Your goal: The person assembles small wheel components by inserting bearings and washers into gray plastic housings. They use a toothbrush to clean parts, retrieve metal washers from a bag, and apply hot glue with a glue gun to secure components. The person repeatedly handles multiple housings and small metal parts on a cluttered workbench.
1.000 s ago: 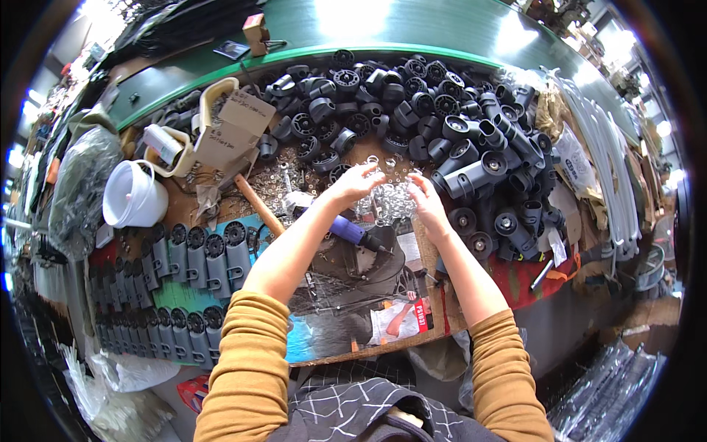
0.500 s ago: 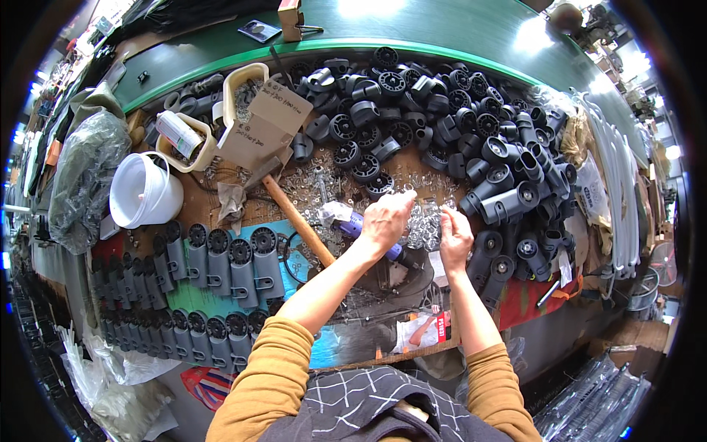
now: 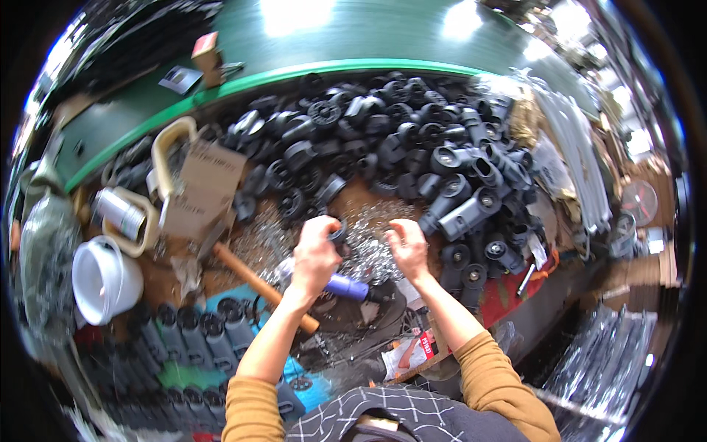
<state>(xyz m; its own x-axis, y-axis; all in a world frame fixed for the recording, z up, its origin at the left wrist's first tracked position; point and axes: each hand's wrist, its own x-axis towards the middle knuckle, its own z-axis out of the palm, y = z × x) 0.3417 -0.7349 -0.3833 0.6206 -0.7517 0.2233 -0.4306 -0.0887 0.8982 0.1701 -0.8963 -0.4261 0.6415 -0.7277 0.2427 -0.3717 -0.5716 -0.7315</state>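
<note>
My left hand (image 3: 317,255) is closed, with a dark round plastic part (image 3: 339,231) at its fingertips; blur hides its exact kind. Below that hand lies a blue-purple cylindrical power tool (image 3: 346,286), pointing right. My right hand (image 3: 408,253) is held apart from the left, its fingers curved and a gap showing between thumb and fingertips. Between and beyond both hands, a pile of small shiny metal hardware (image 3: 372,239) covers the brown bench. Black and grey plastic fittings (image 3: 383,136) are heaped behind it.
A hammer with a wooden handle (image 3: 254,280) lies left of my hands. Farther left stand a white bucket (image 3: 105,283), a cream tub (image 3: 132,243) and a cardboard piece (image 3: 202,188). Grey tubular fittings (image 3: 219,346) line the left front. A green conveyor (image 3: 353,37) runs behind.
The view has swung, so the bench contents sit farther left and lower. My hands have moved apart; the dark part now shows at my left fingertips, and my right fingers have loosened.
</note>
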